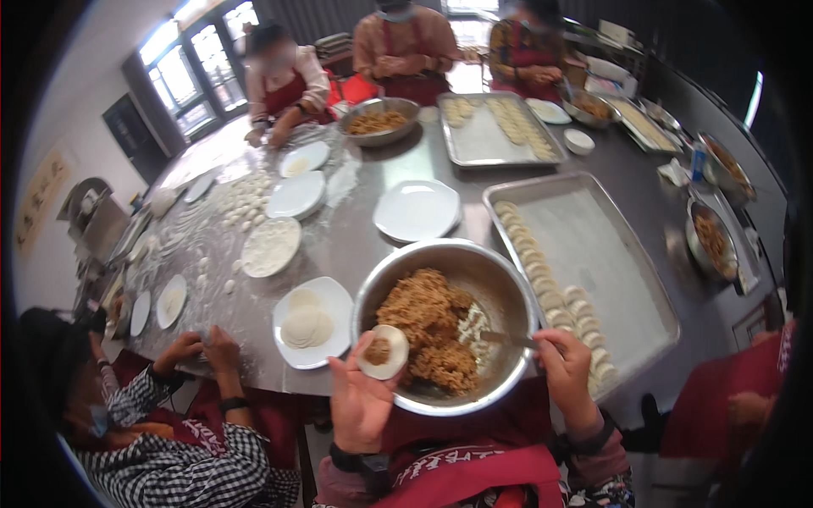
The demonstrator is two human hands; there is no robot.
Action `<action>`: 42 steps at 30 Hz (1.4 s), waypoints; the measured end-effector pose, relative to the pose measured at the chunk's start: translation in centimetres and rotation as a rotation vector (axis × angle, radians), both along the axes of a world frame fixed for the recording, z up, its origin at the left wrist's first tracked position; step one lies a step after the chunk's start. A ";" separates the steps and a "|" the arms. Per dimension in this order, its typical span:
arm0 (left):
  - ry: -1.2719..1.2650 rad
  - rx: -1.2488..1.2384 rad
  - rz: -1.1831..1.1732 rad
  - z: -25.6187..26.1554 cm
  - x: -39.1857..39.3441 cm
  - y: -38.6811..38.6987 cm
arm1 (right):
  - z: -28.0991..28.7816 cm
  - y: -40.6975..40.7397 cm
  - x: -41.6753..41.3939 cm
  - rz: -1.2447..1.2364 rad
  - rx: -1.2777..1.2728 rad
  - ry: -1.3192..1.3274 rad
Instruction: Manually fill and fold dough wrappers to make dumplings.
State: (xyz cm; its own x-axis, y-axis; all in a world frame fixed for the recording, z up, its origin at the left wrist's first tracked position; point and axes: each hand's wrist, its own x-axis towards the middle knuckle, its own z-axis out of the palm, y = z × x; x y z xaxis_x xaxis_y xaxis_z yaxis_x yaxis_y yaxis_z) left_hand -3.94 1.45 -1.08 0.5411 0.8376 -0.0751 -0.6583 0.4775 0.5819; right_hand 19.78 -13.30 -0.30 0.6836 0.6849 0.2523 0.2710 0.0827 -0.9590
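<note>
On the fingers of my left hand [362, 397] lies a round dumpling wrapper [395, 350], with a small mound of brown filling [377, 351] on it. My right hand [564, 365] grips the handle of a flat metal spatula [508, 340], whose blade reaches into a large steel bowl [444, 249]. Heaped in that bowl is brown minced filling [422, 311], with some pale chopped bits [473, 330] beside it. Left of the bowl, a white plate [286, 343] carries a few flat wrappers [307, 328]. Folded dumplings [540, 273] line the left side of a metal tray [625, 254] at my right.
White plates [416, 209] are stacked beyond the bowl. Dough pieces [244, 200] and flour cover the steel table's left part. Another dumpling tray [470, 146] and filling bowl [378, 130] stand farther back. A co-worker's hands [209, 349] work close at left; several people stand around.
</note>
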 end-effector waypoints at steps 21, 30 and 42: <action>-0.037 -0.064 0.012 -0.4 -1.6 -0.3 | -0.7 5.0 -2.3 0.157 -0.124 -0.438; -0.036 -0.055 -0.032 -0.2 -1.0 -1.1 | -0.8 4.0 -1.8 0.191 -0.099 -0.077; 0.017 -0.060 -0.073 0.0 0.0 -1.8 | 1.6 0.9 -2.1 0.264 0.113 0.299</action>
State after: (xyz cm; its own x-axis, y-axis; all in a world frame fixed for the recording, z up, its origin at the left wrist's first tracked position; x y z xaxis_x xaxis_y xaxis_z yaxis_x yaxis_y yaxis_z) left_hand -3.96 -0.32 -1.08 0.5988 0.7896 -0.1336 -0.6107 0.5582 0.5617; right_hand 17.64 -12.37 1.28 0.5429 0.8258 0.1528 -0.0627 0.2212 -0.9732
